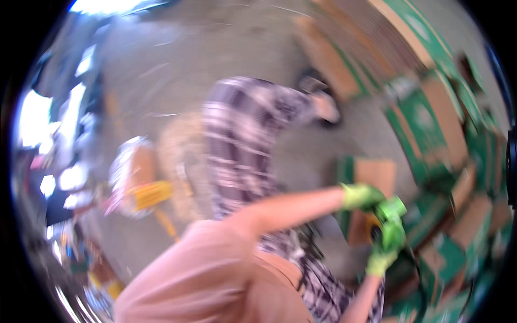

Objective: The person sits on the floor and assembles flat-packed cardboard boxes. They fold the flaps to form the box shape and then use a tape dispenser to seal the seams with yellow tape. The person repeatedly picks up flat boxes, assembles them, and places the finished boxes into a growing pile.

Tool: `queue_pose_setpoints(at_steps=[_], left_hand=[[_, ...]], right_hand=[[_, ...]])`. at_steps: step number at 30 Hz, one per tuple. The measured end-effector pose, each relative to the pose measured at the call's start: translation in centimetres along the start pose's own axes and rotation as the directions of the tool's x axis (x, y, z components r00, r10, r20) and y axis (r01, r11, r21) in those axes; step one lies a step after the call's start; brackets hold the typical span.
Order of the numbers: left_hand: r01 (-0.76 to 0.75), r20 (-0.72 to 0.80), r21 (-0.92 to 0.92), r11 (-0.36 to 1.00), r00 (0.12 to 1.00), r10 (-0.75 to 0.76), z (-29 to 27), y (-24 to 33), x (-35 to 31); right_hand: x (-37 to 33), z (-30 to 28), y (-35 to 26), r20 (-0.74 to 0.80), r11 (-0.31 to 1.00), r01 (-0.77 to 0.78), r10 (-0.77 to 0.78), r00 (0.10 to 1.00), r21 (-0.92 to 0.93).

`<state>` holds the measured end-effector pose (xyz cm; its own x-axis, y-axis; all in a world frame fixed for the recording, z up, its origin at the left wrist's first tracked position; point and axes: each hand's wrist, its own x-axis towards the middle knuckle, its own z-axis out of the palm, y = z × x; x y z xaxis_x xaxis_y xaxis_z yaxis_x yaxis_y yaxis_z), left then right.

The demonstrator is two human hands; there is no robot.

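Grey smooth floor (161, 59) between sides. Left: clear-plastic-wrapped oblong bundle (141, 161), yellow rectangular label (153, 195) at its near right. Right: green-and-brown cardboard boxes (425, 129) heaped near to far; brown flat cardboard stack (371, 40) farther. Small green-and-brown cardboard box (377, 173) left of heap; green-gloved left hand (364, 197) just nearer, green-gloved right hand (389, 245) nearer still.

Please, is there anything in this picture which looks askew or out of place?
Yes, the green-and-brown cardboard boxes on the right, beyond the gloved right hand. They lie at differing angles, so they look jumbled, although the lens bends edges. Blur hides whether any are damaged.
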<state>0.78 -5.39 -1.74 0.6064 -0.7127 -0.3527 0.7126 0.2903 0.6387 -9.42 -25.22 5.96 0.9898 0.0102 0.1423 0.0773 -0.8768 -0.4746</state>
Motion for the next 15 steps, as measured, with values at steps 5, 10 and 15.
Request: queue_pose_setpoints(at_steps=[5,10,15], left_hand=[[-0.343,-0.003,0.237,0.909,0.935,0.354,0.5,-0.5,0.4],[-0.318,-0.205,0.02,0.948,0.927,0.315,-0.2,-0.2,1.9],[-0.276,-0.362,0.416,0.866,0.824,0.437,-2.7,7.7,5.9]], right_hand=[[-1.6,0.2,1.1,-0.033,0.969,0.201,-0.208,0.978,-0.145],[1.6,-1.2,-1.0,0.094,0.975,0.156,-0.142,0.985,-0.156],[3.5,-3.8,-3.0,0.153,1.0,-0.02,0.017,0.988,0.014]])
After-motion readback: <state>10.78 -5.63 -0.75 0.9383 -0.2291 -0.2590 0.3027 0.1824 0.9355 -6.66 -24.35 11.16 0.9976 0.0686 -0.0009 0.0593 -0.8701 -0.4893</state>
